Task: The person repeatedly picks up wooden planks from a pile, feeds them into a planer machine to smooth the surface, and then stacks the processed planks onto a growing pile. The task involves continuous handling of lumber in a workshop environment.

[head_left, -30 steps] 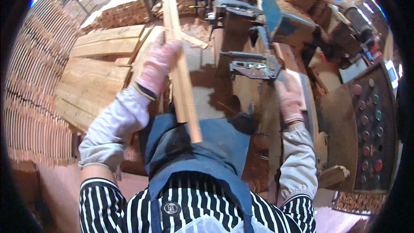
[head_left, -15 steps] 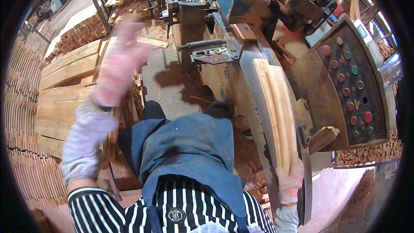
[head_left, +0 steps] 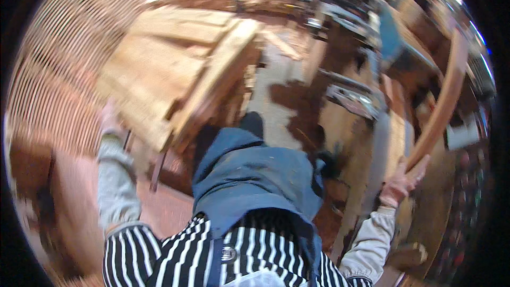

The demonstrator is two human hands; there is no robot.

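Observation:
My gloved right hand (head_left: 397, 187) is closed around the lower end of a long brown wooden strip (head_left: 450, 87), which rises toward the upper right and looks bent by the lens. Just beyond that hand, pale wood pieces (head_left: 396, 137) lie lengthwise on the machine's metal bed (head_left: 372, 172). Over on the left, my gloved left hand (head_left: 109, 119) is at the near left corner of a stack of light boards (head_left: 159, 69). Its fingers are smeared, and whether they grip a board cannot be made out.
Dense rows of stacked strips (head_left: 58, 79) fill the far left. A woodworking machine with a blue housing (head_left: 390, 32) stands on the right, its button panel (head_left: 462, 207) blurred beside it. Sawdust and wood scraps (head_left: 281, 45) lie on the floor between stack and machine.
The view has swung left. My left hand has come down to the board stack's near corner. My right hand has moved up off the bed's near end and now holds a brown strip.

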